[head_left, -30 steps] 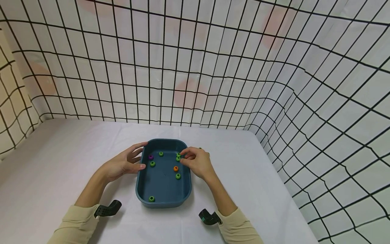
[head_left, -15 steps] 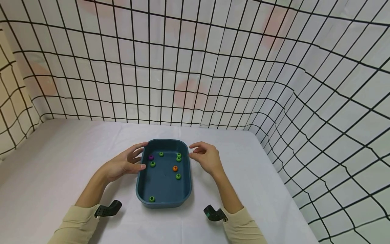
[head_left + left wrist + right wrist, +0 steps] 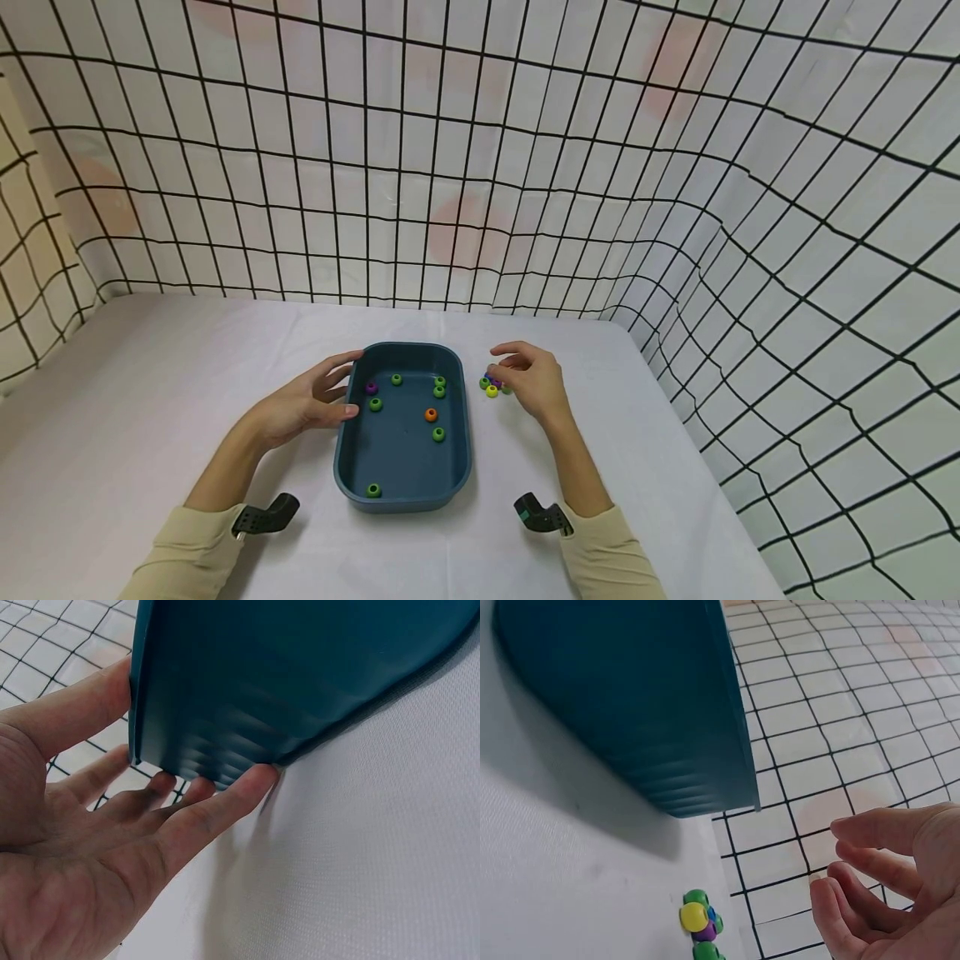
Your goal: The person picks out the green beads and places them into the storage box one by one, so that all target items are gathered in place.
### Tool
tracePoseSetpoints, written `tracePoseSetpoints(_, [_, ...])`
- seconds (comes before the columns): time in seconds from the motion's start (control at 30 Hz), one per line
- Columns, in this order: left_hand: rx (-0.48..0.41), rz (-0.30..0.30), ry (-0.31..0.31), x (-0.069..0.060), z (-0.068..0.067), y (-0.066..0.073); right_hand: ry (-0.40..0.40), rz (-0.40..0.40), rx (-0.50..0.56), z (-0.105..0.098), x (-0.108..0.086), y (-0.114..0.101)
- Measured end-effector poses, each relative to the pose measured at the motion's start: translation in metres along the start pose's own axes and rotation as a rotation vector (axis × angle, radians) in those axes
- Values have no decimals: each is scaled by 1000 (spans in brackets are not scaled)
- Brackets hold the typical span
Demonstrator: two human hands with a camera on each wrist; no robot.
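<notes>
A blue tray (image 3: pixel 405 467) sits on the white table, with several green beads (image 3: pixel 438 434), an orange bead (image 3: pixel 431 415) and a purple bead (image 3: pixel 371 388) spread over its floor. My left hand (image 3: pixel 307 400) holds the tray's left side. Its thumb lies over the rim while the other fingers rest against the outer wall, seen in the left wrist view. Right of the tray is a small cluster of beads, a yellow bead (image 3: pixel 492 391) among them, with green, blue and purple. Just above the cluster is my right hand (image 3: pixel 531 379), fingers loosely bent, nothing visible between them.
A white cloth (image 3: pixel 600 467) covers the table. Behind and to the right rises a white backdrop with black grid netting (image 3: pixel 405 179). Each forearm carries a black wrist camera, one on the left (image 3: pixel 266 513) and one on the right (image 3: pixel 542 513).
My right hand has moved from over the tray's right side out to the right, uncovering the bead cluster on the table. The left hand and tray stay in place.
</notes>
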State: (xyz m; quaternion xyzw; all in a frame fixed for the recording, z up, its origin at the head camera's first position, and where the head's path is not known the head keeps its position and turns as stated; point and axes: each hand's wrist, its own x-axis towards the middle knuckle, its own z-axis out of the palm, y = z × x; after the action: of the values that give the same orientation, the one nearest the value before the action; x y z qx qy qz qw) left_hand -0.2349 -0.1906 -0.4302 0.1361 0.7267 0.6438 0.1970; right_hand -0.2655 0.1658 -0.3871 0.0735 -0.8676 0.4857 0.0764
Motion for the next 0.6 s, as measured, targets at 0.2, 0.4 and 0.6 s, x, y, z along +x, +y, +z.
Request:
tracePoseSetpoints(0.2, [-12, 3, -5, 1, 0, 0, 12, 37, -7, 1, 2, 6])
tracePoseSetpoints(0.4, [-8, 2, -5, 0, 1, 0, 4, 85, -26, 1, 4, 15])
tracePoseSetpoints(0.6, [-6, 3, -4, -1, 0, 0, 8, 127, -47, 0, 8, 23])
